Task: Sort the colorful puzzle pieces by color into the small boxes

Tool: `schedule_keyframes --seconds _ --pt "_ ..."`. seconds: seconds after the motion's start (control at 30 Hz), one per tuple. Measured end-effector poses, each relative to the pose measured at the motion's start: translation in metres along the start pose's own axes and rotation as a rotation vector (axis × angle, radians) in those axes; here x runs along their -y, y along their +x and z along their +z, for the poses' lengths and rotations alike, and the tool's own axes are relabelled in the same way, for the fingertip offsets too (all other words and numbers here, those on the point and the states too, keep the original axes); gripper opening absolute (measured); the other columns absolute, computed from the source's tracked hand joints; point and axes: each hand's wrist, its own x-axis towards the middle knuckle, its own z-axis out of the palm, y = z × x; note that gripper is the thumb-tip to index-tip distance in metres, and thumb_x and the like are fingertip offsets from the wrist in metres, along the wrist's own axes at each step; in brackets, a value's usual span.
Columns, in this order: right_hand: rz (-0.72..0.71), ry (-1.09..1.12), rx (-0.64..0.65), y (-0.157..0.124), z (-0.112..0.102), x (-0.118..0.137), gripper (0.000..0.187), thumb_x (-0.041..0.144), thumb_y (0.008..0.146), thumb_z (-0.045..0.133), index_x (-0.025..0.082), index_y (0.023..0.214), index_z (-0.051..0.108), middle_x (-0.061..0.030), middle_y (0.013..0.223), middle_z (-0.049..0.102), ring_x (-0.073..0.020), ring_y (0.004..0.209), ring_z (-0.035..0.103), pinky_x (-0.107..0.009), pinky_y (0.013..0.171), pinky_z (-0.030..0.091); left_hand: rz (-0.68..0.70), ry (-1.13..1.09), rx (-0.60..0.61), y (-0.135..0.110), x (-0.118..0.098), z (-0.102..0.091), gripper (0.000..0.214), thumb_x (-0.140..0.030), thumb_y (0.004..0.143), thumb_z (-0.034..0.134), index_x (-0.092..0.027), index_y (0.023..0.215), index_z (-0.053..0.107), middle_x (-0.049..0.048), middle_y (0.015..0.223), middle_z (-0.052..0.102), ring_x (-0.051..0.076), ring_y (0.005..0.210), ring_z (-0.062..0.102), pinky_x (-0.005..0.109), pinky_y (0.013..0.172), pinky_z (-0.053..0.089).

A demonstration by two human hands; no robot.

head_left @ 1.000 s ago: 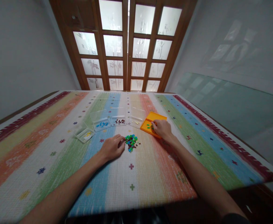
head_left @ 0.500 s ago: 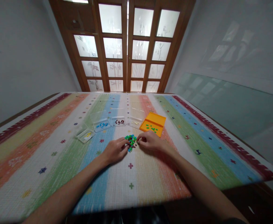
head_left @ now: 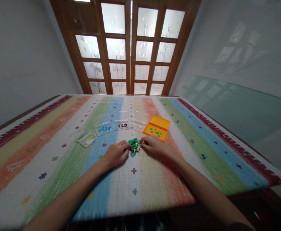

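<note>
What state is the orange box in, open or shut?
Open: the lid of the orange box is folded back on its far side, and green pieces show inside.

Finishes: plastic, cloth, wood, glass

Clear boxes [head_left: 84, 143]: transparent plastic, smooth, with glossy highlights at the edges.
Orange box [head_left: 158, 121]: opaque plastic, smooth, low sheen.
Small pieces [head_left: 133, 147]: plastic by look; green and blue ones slightly shiny, brown ones too small to judge.
Tablecloth [head_left: 121, 192]: cloth, matt, visible coarse weave, printed surface.
Doors [head_left: 103, 48]: brown wood, smooth, satin finish.
Door panes [head_left: 144, 50]: frosted glass, translucent.
Left wall [head_left: 17, 57]: matt, smooth.
Right wall panel [head_left: 236, 102]: smooth, glossy, reflecting light; material unclear.
</note>
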Motion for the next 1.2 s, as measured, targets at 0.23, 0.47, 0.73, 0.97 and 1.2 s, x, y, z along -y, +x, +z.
schedule_keyframes --seconds 0.23,0.47,0.73,0.97,1.2 --pt "-0.05 0.239 -0.028 0.0 0.0 0.002 0.012 0.019 0.093 0.057 0.016 0.093 0.068 -0.0058 0.085 0.069 -0.0163 0.075 0.058 -0.026 0.069 0.041 0.035 -0.082 -0.115 0.005 -0.009 0.001 0.018 -0.026 0.099 0.053 -0.018 0.109 0.067 0.0021 0.083 0.064 0.013 0.066 0.059 0.025 0.065 0.049" --pt "-0.077 0.553 0.052 -0.002 0.004 0.017 0.018 0.029 0.093 0.059 0.015 0.088 0.069 0.0025 0.068 0.057 -0.0111 0.06 0.045 -0.023 0.056 0.033 0.138 -0.004 -0.189 0.003 -0.005 0.003 0.016 -0.024 0.101 0.052 -0.018 0.1 0.067 0.0019 0.08 0.063 0.012 0.068 0.061 0.021 0.061 0.048" --pt "-0.036 0.742 0.033 -0.003 0.01 0.025 0.025 0.036 0.092 0.061 0.015 0.087 0.073 0.0001 0.069 0.06 -0.011 0.059 0.046 -0.023 0.055 0.036 0.229 0.16 -0.206 -0.006 -0.005 -0.008 0.021 -0.021 0.103 0.045 -0.016 0.103 0.066 0.006 0.089 0.07 0.012 0.069 0.065 0.02 0.053 0.048" --pt "0.003 0.864 0.173 -0.006 0.011 0.029 0.031 0.029 0.093 0.06 0.014 0.116 0.073 0.0026 0.064 0.059 -0.0093 0.051 0.045 -0.022 0.05 0.036 0.179 0.124 -0.214 -0.011 -0.007 -0.023 0.019 -0.018 0.099 0.049 -0.018 0.102 0.067 0.0048 0.09 0.072 0.011 0.067 0.065 0.019 0.057 0.05" --pt "0.063 0.891 0.135 -0.008 0.007 0.033 0.026 0.025 0.089 0.063 0.014 0.111 0.072 -0.0077 0.092 0.074 -0.0115 0.063 0.058 -0.023 0.054 0.043 -0.176 0.015 -0.311 -0.034 0.027 -0.069 0.017 -0.033 0.089 0.057 -0.02 0.088 0.068 -0.0029 0.066 0.065 0.01 0.052 0.055 0.022 0.059 0.047"
